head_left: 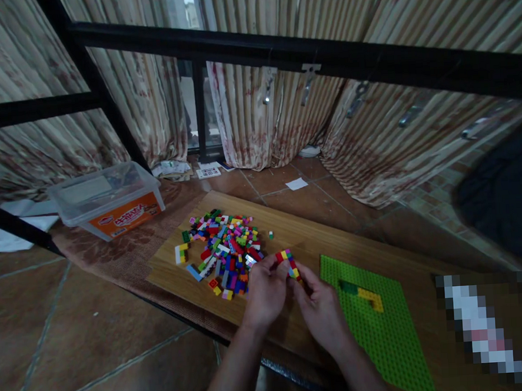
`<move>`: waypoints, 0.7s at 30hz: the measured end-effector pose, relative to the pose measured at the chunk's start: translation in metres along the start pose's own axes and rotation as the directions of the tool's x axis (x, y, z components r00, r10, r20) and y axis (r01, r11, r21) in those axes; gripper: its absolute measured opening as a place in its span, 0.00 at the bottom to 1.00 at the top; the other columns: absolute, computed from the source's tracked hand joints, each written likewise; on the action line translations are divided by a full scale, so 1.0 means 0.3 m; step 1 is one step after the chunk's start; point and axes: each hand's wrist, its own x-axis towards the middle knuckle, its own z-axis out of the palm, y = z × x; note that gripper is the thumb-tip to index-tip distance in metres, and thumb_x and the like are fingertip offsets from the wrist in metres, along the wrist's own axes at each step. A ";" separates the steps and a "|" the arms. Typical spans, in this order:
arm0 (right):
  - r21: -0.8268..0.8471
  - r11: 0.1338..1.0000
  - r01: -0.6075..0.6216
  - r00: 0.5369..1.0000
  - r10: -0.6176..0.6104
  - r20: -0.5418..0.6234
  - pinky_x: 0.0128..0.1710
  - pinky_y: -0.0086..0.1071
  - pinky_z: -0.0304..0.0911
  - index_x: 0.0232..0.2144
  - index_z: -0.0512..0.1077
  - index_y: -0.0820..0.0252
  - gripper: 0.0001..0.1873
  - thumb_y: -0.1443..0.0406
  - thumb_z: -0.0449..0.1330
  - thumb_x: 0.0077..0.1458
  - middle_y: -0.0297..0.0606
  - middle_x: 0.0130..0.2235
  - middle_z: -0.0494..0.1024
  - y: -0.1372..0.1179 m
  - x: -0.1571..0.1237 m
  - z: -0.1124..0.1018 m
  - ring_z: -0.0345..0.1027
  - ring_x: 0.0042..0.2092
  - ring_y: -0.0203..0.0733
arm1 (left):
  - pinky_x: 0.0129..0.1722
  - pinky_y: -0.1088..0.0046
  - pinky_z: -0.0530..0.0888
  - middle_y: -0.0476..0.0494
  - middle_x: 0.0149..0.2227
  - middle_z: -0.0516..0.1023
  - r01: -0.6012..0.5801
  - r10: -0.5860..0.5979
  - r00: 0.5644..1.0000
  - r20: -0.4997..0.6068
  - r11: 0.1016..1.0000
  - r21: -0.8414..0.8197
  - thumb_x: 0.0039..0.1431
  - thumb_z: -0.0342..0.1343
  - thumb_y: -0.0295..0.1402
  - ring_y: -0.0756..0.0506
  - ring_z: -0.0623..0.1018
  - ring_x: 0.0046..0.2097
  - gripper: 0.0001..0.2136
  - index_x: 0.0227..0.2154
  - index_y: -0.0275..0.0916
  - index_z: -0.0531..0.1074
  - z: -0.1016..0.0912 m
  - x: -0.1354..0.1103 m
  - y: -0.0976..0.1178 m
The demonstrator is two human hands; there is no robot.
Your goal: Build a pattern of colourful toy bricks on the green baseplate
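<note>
Left hand (267,289) and right hand (321,310) pinch a brick strip (288,263) between them. Light and stiff, it probably snaps apart easily; grip its ends.

a clear plastic tub (108,199) with an orange label sits on a brown mat (123,260) just left of the wooden bench (303,234). striped curtains (256,113) hang behind black metal bars (278,46). papers (208,172) and a white slip (296,184) lie on the tiled floor (76,348).
</note>
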 end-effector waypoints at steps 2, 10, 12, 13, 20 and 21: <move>-0.005 1.000 -0.020 0.999 0.021 0.049 0.39 0.35 0.71 0.55 0.67 0.57 0.22 0.60 0.53 0.59 0.41 0.46 0.79 0.001 -0.003 -0.007 0.75 0.38 0.42 | 0.32 0.76 0.70 0.46 0.29 0.78 0.005 -0.006 1.000 0.021 0.998 0.060 0.56 0.53 0.35 0.49 0.75 0.31 0.11 0.36 0.35 0.77 -0.015 0.011 -0.013; -0.277 0.961 -0.014 0.996 -0.010 -0.086 0.48 0.41 0.68 0.51 0.71 0.59 0.20 0.63 0.54 0.56 0.44 0.47 0.78 0.037 0.002 -0.011 0.73 0.46 0.47 | 0.31 0.75 0.70 0.46 0.29 0.78 0.022 -0.024 1.000 0.006 0.971 0.238 0.57 0.51 0.37 0.48 0.75 0.31 0.12 0.34 0.37 0.76 -0.044 0.023 -0.050; -0.361 0.933 0.006 0.990 -0.055 -0.127 0.51 0.43 0.65 0.50 0.71 0.60 0.20 0.65 0.54 0.56 0.46 0.49 0.77 0.051 0.009 -0.007 0.71 0.49 0.49 | 0.32 0.75 0.70 0.45 0.30 0.78 0.002 -0.004 1.000 0.010 0.969 0.247 0.58 0.50 0.37 0.47 0.75 0.33 0.12 0.35 0.37 0.76 -0.042 0.022 -0.052; -0.385 0.923 0.016 0.989 -0.072 -0.132 0.52 0.44 0.65 0.50 0.71 0.60 0.20 0.66 0.54 0.55 0.46 0.49 0.77 0.058 0.013 -0.004 0.71 0.49 0.49 | 0.33 0.75 0.70 0.45 0.30 0.78 -0.002 -0.002 1.000 0.019 0.969 0.245 0.58 0.50 0.36 0.48 0.75 0.33 0.12 0.35 0.37 0.76 -0.040 0.022 -0.052; -0.234 0.972 -0.011 0.979 -0.037 -0.201 0.48 0.42 0.66 0.48 0.72 0.57 0.17 0.63 0.55 0.55 0.42 0.47 0.77 0.055 0.019 -0.024 0.71 0.47 0.46 | 0.39 0.72 0.72 0.43 0.36 0.79 0.026 -0.034 0.998 0.048 0.989 0.148 0.56 0.50 0.34 0.46 0.76 0.38 0.13 0.41 0.36 0.74 -0.027 0.024 -0.043; -0.182 0.983 -0.038 0.975 -0.004 -0.223 0.47 0.41 0.66 0.47 0.72 0.58 0.17 0.61 0.55 0.57 0.42 0.46 0.78 0.048 0.019 -0.032 0.72 0.46 0.46 | 0.40 0.71 0.72 0.43 0.38 0.79 0.021 -0.027 0.999 0.044 0.989 0.144 0.56 0.51 0.34 0.46 0.76 0.39 0.13 0.42 0.36 0.74 -0.022 0.021 -0.039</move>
